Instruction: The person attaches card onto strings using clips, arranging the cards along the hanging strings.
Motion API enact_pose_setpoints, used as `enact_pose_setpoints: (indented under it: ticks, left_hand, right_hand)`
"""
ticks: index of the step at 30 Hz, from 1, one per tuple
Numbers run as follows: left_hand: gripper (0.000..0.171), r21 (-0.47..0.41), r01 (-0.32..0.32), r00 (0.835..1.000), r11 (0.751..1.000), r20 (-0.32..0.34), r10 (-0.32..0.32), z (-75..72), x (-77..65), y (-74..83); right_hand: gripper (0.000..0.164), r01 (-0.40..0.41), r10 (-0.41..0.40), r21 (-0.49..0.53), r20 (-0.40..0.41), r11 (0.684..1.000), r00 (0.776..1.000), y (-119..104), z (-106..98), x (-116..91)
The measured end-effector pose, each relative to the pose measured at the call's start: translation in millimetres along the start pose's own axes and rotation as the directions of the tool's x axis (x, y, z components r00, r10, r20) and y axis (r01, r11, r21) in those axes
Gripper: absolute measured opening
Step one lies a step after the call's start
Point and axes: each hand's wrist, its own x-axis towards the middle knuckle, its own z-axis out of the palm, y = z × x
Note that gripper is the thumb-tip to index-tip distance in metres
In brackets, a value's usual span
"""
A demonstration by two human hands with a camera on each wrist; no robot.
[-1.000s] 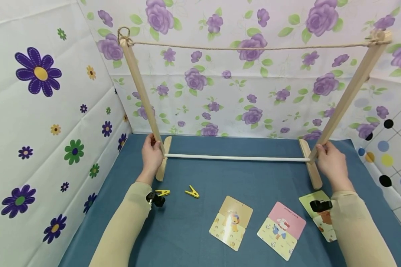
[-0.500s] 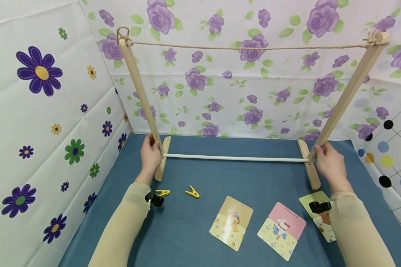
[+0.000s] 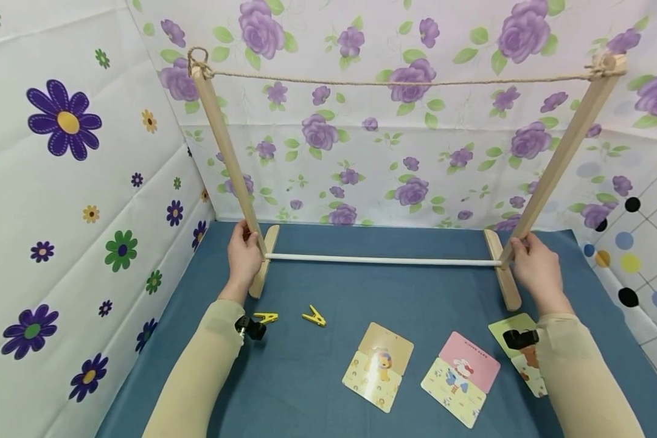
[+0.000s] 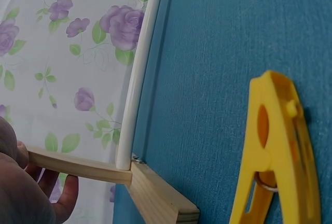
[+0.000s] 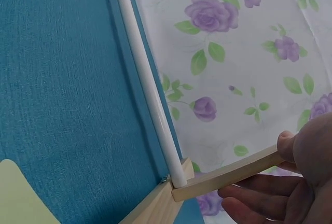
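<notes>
A wooden stand with a left post (image 3: 225,152), a right post (image 3: 563,155), a white rod (image 3: 383,260) low between them and a twine line (image 3: 328,81) tied across the tops stands near the back wall. My left hand (image 3: 244,258) grips the left post near its foot (image 3: 258,281). Low on the right post, my right hand (image 3: 538,271) holds it between thumb and fingers. Both wrist views show the posts inside the hands' grasp, next to where the rod joins them.
Two yellow clothespins (image 3: 314,316) (image 3: 266,317) lie on the blue cloth (image 3: 306,383) near my left sleeve. A tan card (image 3: 378,365), a pink and yellow card (image 3: 461,378) and a green card (image 3: 517,331), partly under my right sleeve, lie in front. Flowered sheets hang behind and at the sides.
The stand has shifted slightly left with both hands on it, the right post more than the left. The clothespins and cards lie where they were.
</notes>
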Motion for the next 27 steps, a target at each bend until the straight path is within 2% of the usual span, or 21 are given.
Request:
enact_pose_setpoints:
  ticks: [6,16,27]
  left_hand:
    - [0.043,0.016,-0.016,1.000,1.000,0.005,0.016,0.0,0.2,0.0]
    - [0.047,0.006,-0.014,0.999,1.000,0.047,0.013,-3.4,-2.0,1.1]
    - [0.047,-0.006,-0.040,0.997,0.999,0.067,0.040,-17.0,-15.6,-8.1]
  right_hand:
    - [0.070,0.004,-0.004,0.002,0.006,1.000,1.000,3,-1,-1]
    - [0.078,-0.028,0.028,0.002,0.072,1.000,0.997,16,-7,-9]
    - [0.072,0.033,-0.022,-0.073,0.151,0.997,0.988,32,-8,-28]
